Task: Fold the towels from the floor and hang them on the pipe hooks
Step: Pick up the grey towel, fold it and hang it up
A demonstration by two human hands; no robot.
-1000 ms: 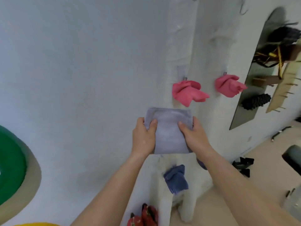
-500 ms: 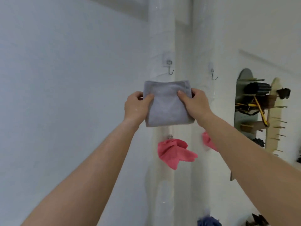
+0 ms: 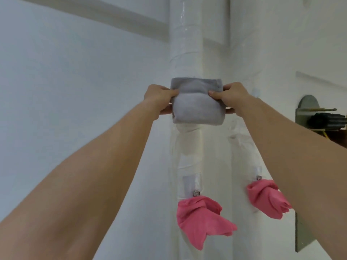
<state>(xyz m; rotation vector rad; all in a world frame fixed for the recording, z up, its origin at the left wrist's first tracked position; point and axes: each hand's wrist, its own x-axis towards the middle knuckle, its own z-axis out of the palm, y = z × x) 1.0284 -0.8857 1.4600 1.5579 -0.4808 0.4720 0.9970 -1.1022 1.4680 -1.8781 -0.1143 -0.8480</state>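
Both hands up, left hand point(image 3: 159, 96) and right hand point(image 3: 231, 96) pinching a plush grey folded towel point(image 3: 197, 107) against the taped white pipe point(image 3: 185, 44), hook probably hidden behind, pink towels point(image 3: 199, 220) crumpled below

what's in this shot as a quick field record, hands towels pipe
left hand: grips the grey towel's left edge
right hand: grips its right edge
grey towel: folded, held up in front of the pipe; any hook behind it is hidden
left pink towel: hangs lower from a clip on the pipe
right pink towel: hangs further right, partly behind the right forearm
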